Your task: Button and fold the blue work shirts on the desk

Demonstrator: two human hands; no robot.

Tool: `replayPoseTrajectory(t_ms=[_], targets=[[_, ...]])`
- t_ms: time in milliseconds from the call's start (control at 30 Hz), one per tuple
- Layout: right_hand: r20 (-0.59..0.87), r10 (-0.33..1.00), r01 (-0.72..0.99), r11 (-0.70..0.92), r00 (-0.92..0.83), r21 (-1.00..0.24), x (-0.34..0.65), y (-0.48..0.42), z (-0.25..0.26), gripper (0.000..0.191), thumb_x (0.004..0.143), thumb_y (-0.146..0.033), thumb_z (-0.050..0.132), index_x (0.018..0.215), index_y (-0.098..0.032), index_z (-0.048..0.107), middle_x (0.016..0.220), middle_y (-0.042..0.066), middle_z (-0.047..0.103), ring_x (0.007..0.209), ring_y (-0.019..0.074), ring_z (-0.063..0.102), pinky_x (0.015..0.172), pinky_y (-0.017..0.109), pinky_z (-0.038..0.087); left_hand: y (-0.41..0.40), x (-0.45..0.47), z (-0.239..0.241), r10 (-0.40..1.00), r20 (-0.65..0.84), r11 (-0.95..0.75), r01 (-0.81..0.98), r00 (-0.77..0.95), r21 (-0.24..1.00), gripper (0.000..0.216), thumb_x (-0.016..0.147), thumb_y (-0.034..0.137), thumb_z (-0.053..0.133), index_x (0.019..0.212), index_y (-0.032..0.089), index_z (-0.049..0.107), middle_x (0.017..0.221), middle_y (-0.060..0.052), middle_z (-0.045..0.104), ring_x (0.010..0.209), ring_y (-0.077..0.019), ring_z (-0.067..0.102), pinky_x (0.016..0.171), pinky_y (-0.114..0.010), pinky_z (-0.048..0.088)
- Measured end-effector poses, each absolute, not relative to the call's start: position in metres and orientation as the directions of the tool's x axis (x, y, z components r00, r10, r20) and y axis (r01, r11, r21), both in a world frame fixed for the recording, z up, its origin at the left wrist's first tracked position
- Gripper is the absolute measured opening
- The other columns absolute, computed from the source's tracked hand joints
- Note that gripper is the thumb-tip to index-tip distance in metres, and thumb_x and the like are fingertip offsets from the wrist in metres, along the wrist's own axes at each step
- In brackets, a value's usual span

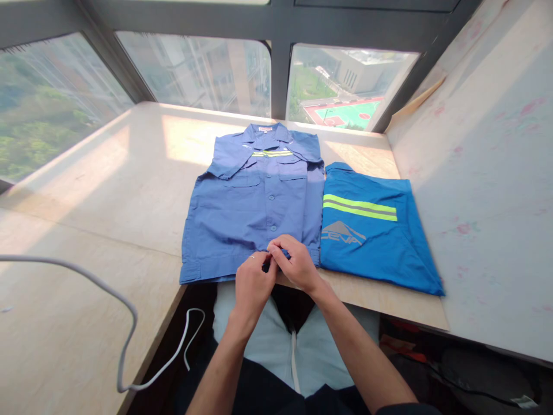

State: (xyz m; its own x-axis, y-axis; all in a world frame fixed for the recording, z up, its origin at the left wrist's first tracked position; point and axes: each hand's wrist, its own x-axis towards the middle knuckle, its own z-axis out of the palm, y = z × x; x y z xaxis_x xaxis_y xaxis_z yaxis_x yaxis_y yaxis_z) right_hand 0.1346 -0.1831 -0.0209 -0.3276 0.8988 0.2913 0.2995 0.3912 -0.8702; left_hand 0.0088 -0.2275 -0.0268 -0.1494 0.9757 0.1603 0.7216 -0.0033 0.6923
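A blue work shirt (228, 225) lies front side up on the wooden ledge, its collar toward the window and its short sleeves folded inward over the chest. At the middle of its bottom hem, my left hand (254, 282) and my right hand (296, 262) meet with fingertips closed together. Both pinch the front placket of the shirt near the lowest button; the button itself is hidden behind my fingers. Two buttons show higher up the placket. To the right rests a folded brighter blue shirt (367, 248) with a yellow-green and grey reflective stripe.
The wooden ledge (108, 196) runs along windows (194, 75) at the back. A papered wall (479, 190) rises on the right. A white cable (125, 305) loops over the left part and hangs off its front edge. My legs are under the ledge.
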Motion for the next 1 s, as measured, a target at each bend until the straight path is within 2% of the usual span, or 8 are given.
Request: replayPoseTrajectory(t_ms=[133, 233, 333, 500, 700, 1000], targets=[[0.287, 0.881, 0.344, 0.42, -0.376, -0.84, 0.137, -0.183, -0.021, 0.019, 0.097, -0.027, 0.046, 0.087, -0.023, 0.062, 0.087, 0.005, 0.065, 0.087, 0.0203, 0.059, 0.082, 0.033, 0.048, -0.226, 0.009, -0.034, 0.967, 0.113, 0.041, 0.58, -0.227, 0.814, 0.017, 0.088, 0.028, 0.058, 0.08, 0.019, 0.071, 0.079, -0.003, 0.073, 0.07, -0.0162, 0.064, 0.066, -0.026, 0.046], [0.26, 0.876, 0.424, 0.433, -0.407, -0.795, 0.144, -0.184, -0.023, 0.011, 0.093, -0.025, 0.055, 0.1, -0.021, 0.063, 0.097, 0.007, 0.066, 0.094, 0.0225, 0.06, 0.086, 0.036, 0.048, -0.227, 0.007, -0.037, 0.969, 0.105, 0.03, 0.527, -0.225, 0.849, 0.014, 0.085, 0.023, 0.058, 0.083, 0.019, 0.071, 0.082, -0.003, 0.072, 0.073, -0.0161, 0.064, 0.067, -0.026, 0.048], [0.231, 0.875, 0.524, 0.447, -0.426, -0.725, 0.152, -0.184, -0.023, 0.023, 0.089, -0.026, 0.064, 0.111, -0.021, 0.063, 0.106, 0.01, 0.066, 0.101, 0.0252, 0.06, 0.09, 0.039, 0.048, -0.228, 0.007, -0.04, 0.976, 0.115, 0.0, 0.524, -0.187, 0.852, 0.013, 0.084, 0.019, 0.058, 0.086, 0.019, 0.07, 0.085, -0.003, 0.072, 0.077, -0.0159, 0.064, 0.067, -0.025, 0.048], [0.156, 0.88, 0.64, 0.438, -0.448, -0.631, 0.158, -0.184, -0.02, 0.015, 0.09, -0.024, 0.064, 0.102, -0.021, 0.071, 0.099, 0.009, 0.07, 0.097, 0.0254, 0.063, 0.087, 0.039, 0.05, -0.23, 0.006, -0.041, 0.983, 0.127, -0.039, 0.521, -0.135, 0.853, 0.012, 0.087, 0.021, 0.057, 0.089, 0.019, 0.07, 0.088, -0.004, 0.07, 0.079, -0.0153, 0.064, 0.067, -0.024, 0.049], [0.104, 0.916, 0.56, 0.323, -0.387, -0.762, 0.161, -0.183, -0.025, 0.019, 0.091, -0.018, 0.06, 0.098, -0.024, 0.077, 0.095, 0.006, 0.074, 0.089, 0.0213, 0.068, 0.084, 0.034, 0.052, -0.231, 0.01, -0.038, 0.983, 0.145, -0.055, 0.581, -0.11, 0.812, 0.013, 0.084, 0.024, 0.066, 0.095, 0.019, 0.069, 0.089, -0.004, 0.069, 0.083, -0.0169, 0.064, 0.071, -0.027, 0.049], [0.108, 0.934, 0.48, 0.272, -0.341, -0.834, 0.165, -0.178, -0.034, 0.02, 0.088, -0.013, 0.061, 0.094, -0.023, 0.078, 0.092, 0.005, 0.075, 0.088, 0.0195, 0.069, 0.082, 0.03, 0.051, -0.231, 0.015, -0.045, 0.972, 0.182, -0.057, 0.605, -0.148, 0.794, 0.009, 0.087, 0.026, 0.065, 0.092, 0.021, 0.07, 0.091, -0.004, 0.07, 0.087, -0.0189, 0.065, 0.074, -0.03, 0.052]])
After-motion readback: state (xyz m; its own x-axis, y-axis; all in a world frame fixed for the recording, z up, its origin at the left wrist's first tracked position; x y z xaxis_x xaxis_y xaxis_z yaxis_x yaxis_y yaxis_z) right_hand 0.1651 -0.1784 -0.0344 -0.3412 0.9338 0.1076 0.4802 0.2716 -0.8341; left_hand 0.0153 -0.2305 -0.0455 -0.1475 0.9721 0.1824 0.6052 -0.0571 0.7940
